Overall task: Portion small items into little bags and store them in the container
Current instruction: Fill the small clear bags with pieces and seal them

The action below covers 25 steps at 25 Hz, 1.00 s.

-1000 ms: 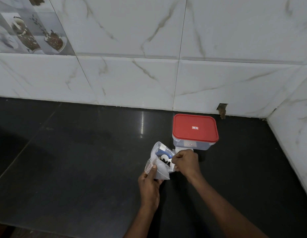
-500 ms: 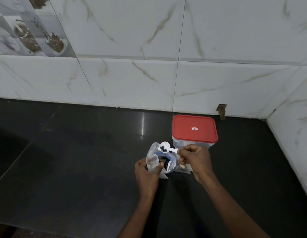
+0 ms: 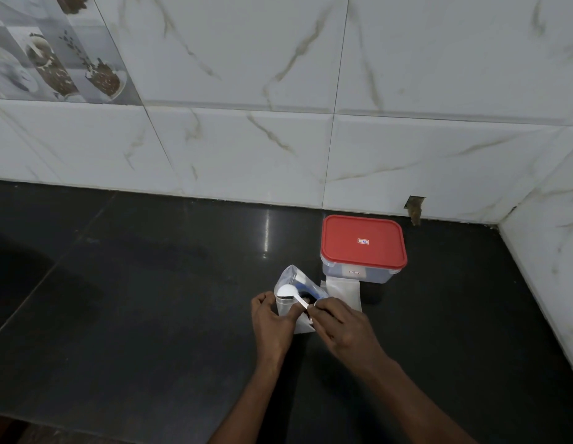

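A clear container with a red lid (image 3: 363, 243) stands shut on the dark counter near the back wall. In front of it my left hand (image 3: 271, 325) grips a small clear plastic bag (image 3: 286, 307) by its mouth. Behind that bag stands a larger clear bag (image 3: 298, 282) with a blue strip and dark small items inside. My right hand (image 3: 341, 328) pinches the handle of a white plastic spoon (image 3: 290, 292), whose bowl sits over the small bag's mouth. A few flat clear bags (image 3: 343, 291) lie against the container's front.
The dark stone counter (image 3: 150, 299) spreads out to the left and front. White marble-look tiled walls (image 3: 343, 149) close the back and the right side, forming a corner behind the container.
The spoon, lifted loaded with dark items half a second ago, has swung left and down over the small bag. My right hand moved nearer to me; my left hand keeps its grip.
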{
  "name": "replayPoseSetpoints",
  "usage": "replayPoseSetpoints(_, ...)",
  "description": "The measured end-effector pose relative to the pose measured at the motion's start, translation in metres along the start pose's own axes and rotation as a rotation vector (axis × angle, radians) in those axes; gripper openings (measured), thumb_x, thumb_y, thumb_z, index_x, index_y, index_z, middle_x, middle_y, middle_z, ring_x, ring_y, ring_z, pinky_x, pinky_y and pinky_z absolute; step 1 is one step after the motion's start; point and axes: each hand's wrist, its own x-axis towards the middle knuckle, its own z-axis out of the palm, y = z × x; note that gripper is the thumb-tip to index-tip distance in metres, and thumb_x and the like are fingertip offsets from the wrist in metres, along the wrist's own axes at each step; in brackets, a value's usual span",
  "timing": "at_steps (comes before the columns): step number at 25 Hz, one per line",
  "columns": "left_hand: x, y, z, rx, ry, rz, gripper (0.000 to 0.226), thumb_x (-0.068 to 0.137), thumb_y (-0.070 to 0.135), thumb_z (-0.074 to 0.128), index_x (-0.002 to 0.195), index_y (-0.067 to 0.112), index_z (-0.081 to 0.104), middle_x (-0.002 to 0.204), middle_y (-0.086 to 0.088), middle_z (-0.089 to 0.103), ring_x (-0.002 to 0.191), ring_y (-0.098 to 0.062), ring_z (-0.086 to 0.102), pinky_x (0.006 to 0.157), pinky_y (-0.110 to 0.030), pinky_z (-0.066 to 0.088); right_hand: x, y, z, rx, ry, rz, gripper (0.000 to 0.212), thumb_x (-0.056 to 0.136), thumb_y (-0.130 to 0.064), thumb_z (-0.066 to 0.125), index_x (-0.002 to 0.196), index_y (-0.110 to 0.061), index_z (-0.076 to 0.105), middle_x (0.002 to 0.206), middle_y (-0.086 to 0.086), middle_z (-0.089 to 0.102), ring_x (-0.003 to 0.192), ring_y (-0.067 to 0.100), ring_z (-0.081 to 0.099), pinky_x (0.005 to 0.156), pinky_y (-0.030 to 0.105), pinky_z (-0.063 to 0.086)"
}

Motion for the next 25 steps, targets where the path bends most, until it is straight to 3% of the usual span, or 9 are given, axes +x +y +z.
replayPoseSetpoints(2, 0.001, -0.002, 0.001, -0.004, -0.008, -0.01, 0.033, 0.073, 0.017, 0.087, 0.079, 0.035, 0.059, 0.113, 0.0, 0.053, 0.091, -0.002, 0.06, 0.076, -0.019, 0.049, -0.005, 0.004, 0.002, 0.004, 0.034, -0.012, 0.017, 0.09, -0.008, 0.066, 0.106, -0.006, 0.07, 0.102, 0.007, 0.069, 0.089, 0.021, 0.069, 0.071, 0.034, 0.056)
replayPoseSetpoints(6, -0.001, -0.001, 0.004, -0.033, -0.014, -0.03, 0.037, 0.07, 0.023, 0.09, 0.082, 0.037, 0.058, 0.11, 0.006, 0.052, 0.097, -0.012, 0.063, 0.088, -0.035, 0.054, 0.002, 0.005, -0.003, 0.053, 0.044, 0.031, 0.017, 0.095, -0.015, 0.058, 0.105, -0.008, 0.069, 0.1, 0.003, 0.065, 0.088, 0.013, 0.065, 0.076, 0.023, 0.053)
replayPoseSetpoints(9, 0.0, -0.001, 0.004, -0.051, -0.01, -0.013, 0.036, 0.067, 0.028, 0.092, 0.083, 0.038, 0.061, 0.109, 0.008, 0.053, 0.099, -0.012, 0.064, 0.091, -0.038, 0.055, 0.017, -0.001, -0.009, 0.257, 0.146, 0.335, 0.009, 0.086, -0.011, 0.068, 0.091, -0.009, 0.074, 0.087, -0.002, 0.065, 0.077, 0.003, 0.062, 0.067, 0.013, 0.049)
replayPoseSetpoints(12, 0.0, -0.008, 0.002, -0.06, 0.001, -0.021, 0.031, 0.068, 0.031, 0.09, 0.083, 0.038, 0.064, 0.111, 0.006, 0.056, 0.1, -0.013, 0.065, 0.091, -0.041, 0.056, 0.024, 0.008, -0.003, 0.339, 0.125, 0.644, 0.011, 0.076, -0.002, 0.076, 0.082, -0.011, 0.076, 0.072, -0.004, 0.063, 0.065, 0.009, 0.06, 0.058, 0.018, 0.047)
replayPoseSetpoints(15, -0.002, -0.018, -0.001, -0.102, 0.015, -0.044, 0.026, 0.068, 0.036, 0.089, 0.083, 0.034, 0.067, 0.112, -0.003, 0.063, 0.096, -0.014, 0.069, 0.088, -0.043, 0.057, 0.019, 0.015, 0.017, 0.057, -0.159, 0.483, 0.008, 0.072, -0.007, 0.076, 0.076, -0.013, 0.072, 0.073, 0.0, 0.062, 0.059, 0.016, 0.062, 0.052, 0.025, 0.047)
replayPoseSetpoints(18, -0.003, -0.027, -0.003, -0.149, -0.008, -0.063, 0.032, 0.066, 0.046, 0.085, 0.091, 0.032, 0.072, 0.11, -0.006, 0.069, 0.094, -0.016, 0.073, 0.086, -0.045, 0.059, 0.017, 0.011, 0.031, -0.195, -0.347, 0.28, 0.025, 0.056, -0.014, 0.088, 0.071, -0.014, 0.068, 0.068, 0.001, 0.06, 0.05, 0.017, 0.06, 0.039, 0.022, 0.041)
replayPoseSetpoints(22, -0.001, -0.03, -0.005, -0.227, -0.047, -0.106, 0.043, 0.069, 0.048, 0.081, 0.1, 0.019, 0.074, 0.103, -0.009, 0.074, 0.093, -0.023, 0.074, 0.086, -0.048, 0.06, 0.016, 0.012, 0.044, -0.261, -0.422, 0.231, 0.042, 0.05, -0.015, 0.09, 0.088, -0.013, 0.071, 0.077, 0.004, 0.063, 0.059, 0.021, 0.065, 0.041, 0.03, 0.048)
replayPoseSetpoints(25, -0.003, -0.029, -0.004, -0.292, -0.076, -0.113, 0.031, 0.077, 0.034, 0.079, 0.102, 0.015, 0.074, 0.102, -0.013, 0.075, 0.095, -0.032, 0.073, 0.085, -0.048, 0.059, 0.02, 0.014, 0.041, -0.193, -0.47, 0.273, 0.039, 0.049, -0.011, 0.089, 0.084, -0.013, 0.071, 0.074, 0.004, 0.063, 0.054, 0.021, 0.063, 0.04, 0.027, 0.045)
